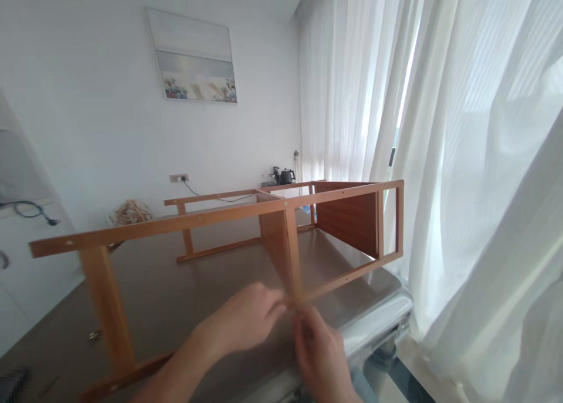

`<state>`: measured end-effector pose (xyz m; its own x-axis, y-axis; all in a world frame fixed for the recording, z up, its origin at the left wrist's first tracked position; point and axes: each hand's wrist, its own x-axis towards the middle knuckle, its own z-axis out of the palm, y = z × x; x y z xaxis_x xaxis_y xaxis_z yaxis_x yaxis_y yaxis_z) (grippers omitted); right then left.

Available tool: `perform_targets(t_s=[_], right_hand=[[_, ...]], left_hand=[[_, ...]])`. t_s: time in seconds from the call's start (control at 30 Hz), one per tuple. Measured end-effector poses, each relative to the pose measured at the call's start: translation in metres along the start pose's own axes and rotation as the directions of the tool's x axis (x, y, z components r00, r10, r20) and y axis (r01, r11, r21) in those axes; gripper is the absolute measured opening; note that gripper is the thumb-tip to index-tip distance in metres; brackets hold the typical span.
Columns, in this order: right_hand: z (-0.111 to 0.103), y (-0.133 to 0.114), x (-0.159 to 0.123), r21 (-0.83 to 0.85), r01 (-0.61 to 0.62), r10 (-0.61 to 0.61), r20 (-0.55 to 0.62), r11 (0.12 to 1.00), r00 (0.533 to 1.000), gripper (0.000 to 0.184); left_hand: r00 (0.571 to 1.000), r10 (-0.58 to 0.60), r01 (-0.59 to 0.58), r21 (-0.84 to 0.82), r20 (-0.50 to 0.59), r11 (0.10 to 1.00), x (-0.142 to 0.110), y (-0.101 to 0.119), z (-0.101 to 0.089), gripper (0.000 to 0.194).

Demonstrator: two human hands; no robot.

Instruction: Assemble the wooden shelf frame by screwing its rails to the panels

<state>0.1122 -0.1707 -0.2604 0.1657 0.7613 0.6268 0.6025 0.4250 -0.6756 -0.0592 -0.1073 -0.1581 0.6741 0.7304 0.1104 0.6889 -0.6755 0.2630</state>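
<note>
A brown wooden shelf frame (pixel 289 244) lies on its side, with a middle panel and an end panel set between its rails. My left hand (pixel 253 312) is closed at the near lower rail, its fingertips pinched on the wood where the middle panel's crosspiece meets it. Just right of that joint, my right hand (pixel 321 350) has its thumb and fingers curled together close under the rail. Whatever small thing it may hold is hidden and blurred. My left forearm covers part of the lower rail.
Beneath the frame is a grey-brown table (pixel 197 297) with a shiny covered edge. Small metal pieces (pixel 94 335) lie at left. A bundle of pale strips (pixel 131 213) sits at the far left. A black kettle (pixel 287 176) stands behind; white curtains (pixel 461 186) hang at right.
</note>
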Motion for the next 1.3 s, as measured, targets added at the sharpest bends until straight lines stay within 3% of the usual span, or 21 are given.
perform_targets(t_s=[0.17,0.33,0.57,0.83,1.03,1.13,1.2,1.3], right_hand=[[0.01,0.015,-0.006,0.081,-0.099,0.101,-0.022,0.992,0.995,0.029],[0.006,0.009,-0.002,0.2,-0.261,0.247,0.092,0.944,0.965,0.036],[-0.031,-0.024,0.001,0.148,-0.124,0.128,-0.02,0.981,0.992,0.033],[-0.064,-0.032,0.021,0.102,-0.009,0.023,-0.137,0.995,0.99,0.015],[-0.086,-0.042,0.033,0.066,0.038,-0.025,-0.183,0.997,0.983,0.012],[-0.096,-0.044,0.04,0.149,0.014,0.009,-0.156,0.989,0.988,0.017],[-0.101,-0.045,0.047,0.179,0.025,0.001,-0.143,0.983,0.99,0.018],[-0.105,-0.049,0.06,0.139,0.078,-0.062,-0.121,0.987,0.991,0.016]], left_hand=[[0.999,0.008,-0.007,-0.013,0.04,1.0,0.0,0.0,0.007,0.036],[0.996,0.014,-0.016,0.025,0.085,1.0,0.001,0.002,0.01,0.036],[0.995,-0.013,0.003,0.105,0.096,0.995,0.001,0.0,0.012,0.035],[0.991,0.051,-0.06,0.065,0.126,0.996,0.001,-0.002,0.038,0.036],[0.994,0.062,-0.066,0.049,0.088,0.997,0.005,-0.004,0.04,0.03],[1.0,0.012,-0.009,-0.106,0.028,0.994,0.006,-0.005,0.03,0.024],[0.998,-0.016,-0.006,-0.341,-0.064,0.94,0.007,-0.005,0.017,0.027],[0.961,-0.053,-0.167,-0.723,-0.271,0.671,0.011,-0.001,-0.003,0.045]])
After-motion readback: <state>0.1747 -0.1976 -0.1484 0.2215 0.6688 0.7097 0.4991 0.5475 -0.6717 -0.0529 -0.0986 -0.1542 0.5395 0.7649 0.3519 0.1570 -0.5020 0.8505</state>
